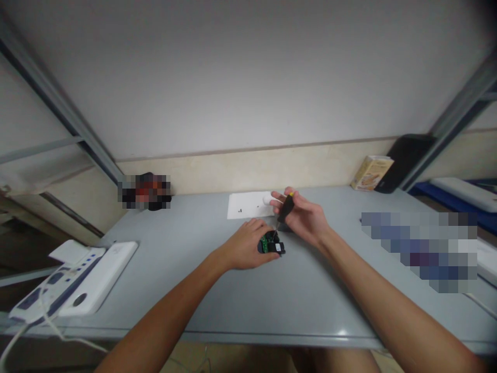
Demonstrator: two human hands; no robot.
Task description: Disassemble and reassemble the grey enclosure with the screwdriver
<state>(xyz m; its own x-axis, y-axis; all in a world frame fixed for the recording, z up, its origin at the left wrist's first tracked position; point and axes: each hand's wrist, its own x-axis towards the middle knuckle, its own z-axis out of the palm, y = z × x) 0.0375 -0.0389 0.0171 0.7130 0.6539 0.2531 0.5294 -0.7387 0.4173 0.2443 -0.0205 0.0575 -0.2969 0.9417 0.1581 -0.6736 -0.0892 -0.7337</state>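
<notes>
My left hand (pixel 250 244) grips a small black device (pixel 277 247) with a green circuit board exposed, steadying it on the grey table. In my right hand (pixel 305 215) is a screwdriver (pixel 286 208) with a dark handle and a yellow end, held at a tilt. Its thin shaft points down at the device, and the tip meets or nearly meets it; I cannot tell which. Just behind lies a white sheet of paper (pixel 246 205) bearing a few tiny dark pieces. A small white round object (pixel 266 199) sits by my right fingertips.
A power strip (pixel 58 282) and a white slab-like device (pixel 101 280) lie at the left with cables. A yellow box (pixel 371 173) and a black case (pixel 406 163) stand at the back right. Blurred objects occupy the back left and right side. A wall closes off the rear.
</notes>
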